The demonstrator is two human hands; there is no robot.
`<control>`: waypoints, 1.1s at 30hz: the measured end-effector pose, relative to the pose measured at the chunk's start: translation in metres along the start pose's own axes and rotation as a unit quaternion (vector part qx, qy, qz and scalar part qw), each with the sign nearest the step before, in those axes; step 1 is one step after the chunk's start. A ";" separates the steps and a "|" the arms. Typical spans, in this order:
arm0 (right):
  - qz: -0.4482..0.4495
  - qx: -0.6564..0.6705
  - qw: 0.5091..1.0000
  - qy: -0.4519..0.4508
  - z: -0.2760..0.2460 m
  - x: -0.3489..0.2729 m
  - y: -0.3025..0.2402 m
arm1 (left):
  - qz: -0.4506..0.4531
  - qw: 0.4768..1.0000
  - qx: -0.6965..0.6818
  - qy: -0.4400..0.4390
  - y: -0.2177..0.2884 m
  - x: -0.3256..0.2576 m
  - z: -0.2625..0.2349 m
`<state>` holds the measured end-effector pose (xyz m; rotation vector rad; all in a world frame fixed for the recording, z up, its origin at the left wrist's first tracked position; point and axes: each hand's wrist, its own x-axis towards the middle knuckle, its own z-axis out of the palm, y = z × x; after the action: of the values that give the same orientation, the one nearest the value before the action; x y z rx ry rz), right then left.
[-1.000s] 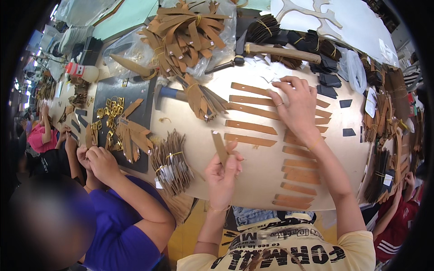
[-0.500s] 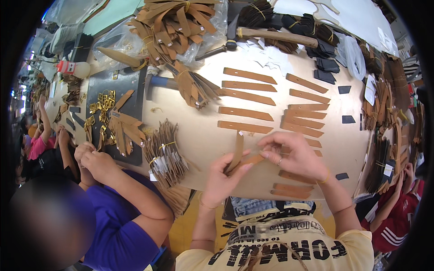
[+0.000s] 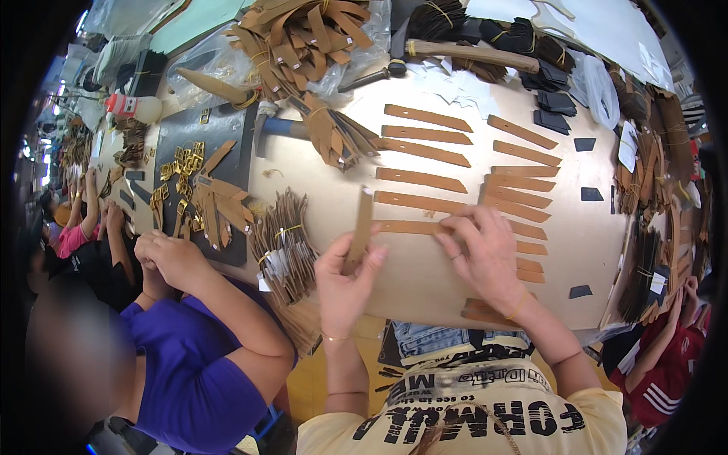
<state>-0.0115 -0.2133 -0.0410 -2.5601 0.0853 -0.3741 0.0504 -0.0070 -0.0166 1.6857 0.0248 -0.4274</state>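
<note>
- R hand + leather strap moved nearer blue-handled hammer; pinch unclear
- L hand clamped on 2nd strap
- Both straps prob. light, bendy; pinch ends

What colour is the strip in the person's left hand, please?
The strip in the left hand is dull brown, best seen in the head view.

Wooden-handled hammer, red-and-white bottle, translucent plastic bag
</note>
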 end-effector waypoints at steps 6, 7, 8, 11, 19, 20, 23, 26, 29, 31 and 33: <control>-0.016 0.194 0.981 0.009 -0.018 0.001 -0.002 | -0.075 0.967 -0.130 -0.207 -0.005 -0.023 0.001; -0.030 0.210 0.977 -0.020 -0.022 0.000 -0.002 | -0.094 0.954 -0.120 -0.256 -0.009 -0.021 -0.001; -0.094 0.176 0.979 -0.030 -0.026 -0.002 -0.001 | -0.113 0.938 -0.111 -0.309 -0.012 -0.018 -0.006; -0.185 0.092 0.973 -0.107 -0.034 -0.013 0.002 | -0.159 0.902 -0.197 -0.349 -0.021 -0.016 -0.009; 0.020 0.194 0.964 -0.180 -0.008 -0.031 -0.014 | -0.111 0.982 -0.123 -0.093 -0.012 -0.029 -0.021; 0.040 0.184 0.967 -0.173 -0.006 -0.029 -0.017 | -0.105 0.983 -0.119 -0.091 -0.013 -0.027 -0.019; 0.100 0.165 0.968 -0.158 -0.007 -0.018 -0.017 | -0.037 0.998 -0.038 -0.034 -0.020 -0.025 -0.009; 0.123 0.165 0.964 -0.167 -0.022 -0.016 -0.010 | 0.018 0.997 0.073 0.005 -0.027 -0.033 0.002; 0.116 0.156 0.961 -0.195 -0.039 -0.020 0.002 | 0.144 0.960 0.241 0.020 -0.034 -0.037 0.015; 0.112 0.142 0.959 -0.219 -0.043 -0.025 0.006 | 0.226 0.923 0.311 0.018 -0.039 -0.038 0.024; 0.078 0.117 0.977 -0.161 -0.038 -0.026 0.004 | 0.205 0.916 0.345 0.017 -0.041 -0.040 0.031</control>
<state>-0.0470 -0.2327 -0.0193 -2.3274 0.1135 0.0880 -0.0058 -0.0209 -0.0474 2.3205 -0.5003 -0.0779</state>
